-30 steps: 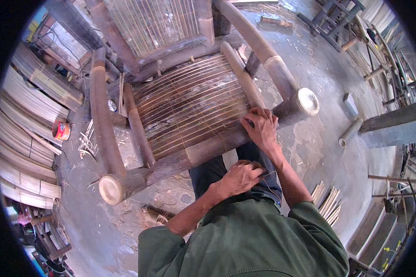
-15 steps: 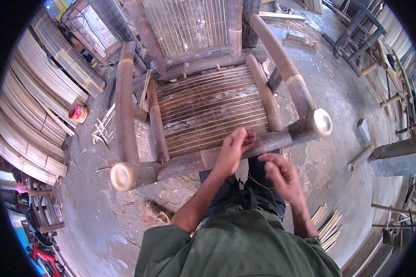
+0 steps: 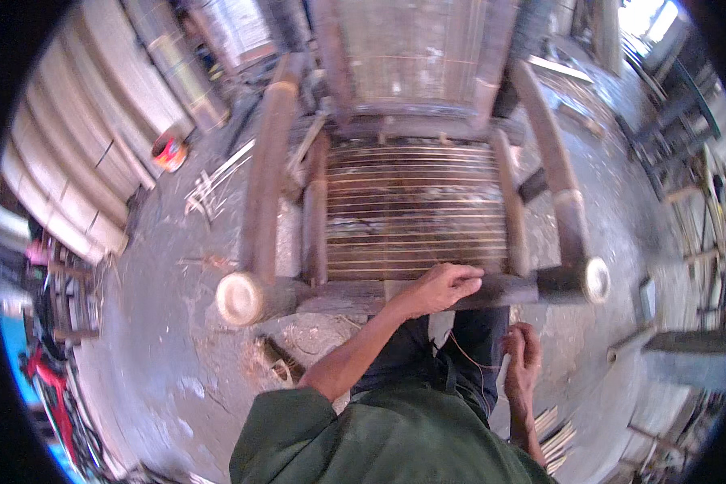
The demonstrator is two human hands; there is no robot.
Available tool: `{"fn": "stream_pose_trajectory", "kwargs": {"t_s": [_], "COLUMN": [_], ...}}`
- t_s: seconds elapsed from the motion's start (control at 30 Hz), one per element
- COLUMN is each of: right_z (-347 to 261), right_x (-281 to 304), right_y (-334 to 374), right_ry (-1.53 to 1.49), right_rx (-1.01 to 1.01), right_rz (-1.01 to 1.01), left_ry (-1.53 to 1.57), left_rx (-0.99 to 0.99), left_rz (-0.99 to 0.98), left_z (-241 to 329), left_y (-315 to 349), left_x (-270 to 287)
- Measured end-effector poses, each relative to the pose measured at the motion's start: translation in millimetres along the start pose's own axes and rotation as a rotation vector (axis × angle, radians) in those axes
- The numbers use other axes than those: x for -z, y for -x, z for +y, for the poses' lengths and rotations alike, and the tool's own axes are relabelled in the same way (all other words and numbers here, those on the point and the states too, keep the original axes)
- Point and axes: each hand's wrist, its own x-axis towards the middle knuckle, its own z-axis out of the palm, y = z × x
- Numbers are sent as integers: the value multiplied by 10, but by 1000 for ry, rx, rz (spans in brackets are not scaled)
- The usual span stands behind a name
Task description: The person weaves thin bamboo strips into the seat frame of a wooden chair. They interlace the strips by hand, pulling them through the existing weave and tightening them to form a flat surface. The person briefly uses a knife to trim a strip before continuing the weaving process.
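A bamboo chair (image 3: 339, 298) faces me, its seat made of thin slats (image 3: 415, 206) with a thin cord running across them. My left hand (image 3: 442, 290) rests at the front rail, right of its middle, with fingers drawn together; whatever is between the fingertips is too small to make out. Lower and to the right, beside my thigh, my right hand (image 3: 524, 355) has its fingers curled. A narrow pale thing (image 3: 503, 371) shows along its inner side, its kind unclear. A thin orange-brown strand (image 3: 465, 353) loops over my lap toward that hand.
Bundles of pale bamboo strips (image 3: 68, 173) lean at the left, with a red tub (image 3: 169, 152) on the floor near them. Cut sticks (image 3: 557, 440) lie at lower right. A dark wooden frame (image 3: 678, 121) stands at far right. Round armrest ends (image 3: 239, 298) jut toward me.
My left hand has shifted right along the front rail. My right hand has dropped down and outward, away from the rail. The whole view has turned slightly.
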Motion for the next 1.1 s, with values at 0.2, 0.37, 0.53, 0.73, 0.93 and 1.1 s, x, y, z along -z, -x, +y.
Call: {"fn": "stream_pose_trajectory", "kwargs": {"t_s": [0.2, 0.37, 0.53, 0.73, 0.93, 1.1], "right_z": [117, -726, -1252, -842, -727, -1272], "right_x": [-11, -616, -2490, -4040, -4334, -3381], "right_y": [-403, -968, -2006, -3297, -3018, -2669], "right_ry": [366, 339, 521, 481, 294, -12], "right_rx": [484, 452, 817, 510, 613, 640], "right_rz": [391, -70, -438, -538, -473, -347], "left_ry": [-392, -564, -619, 16, -658, -343], "left_rx": [-80, -160, -137, -479, -370, -248], "left_rz": [120, 492, 422, 190, 348, 36], "left_z": [-15, -638, -894, -1318, -1157, -658], "left_y": [-673, -976, -900, -1104, -832, -803], "left_x": [1007, 1265, 1187, 1191, 1146, 1405]}}
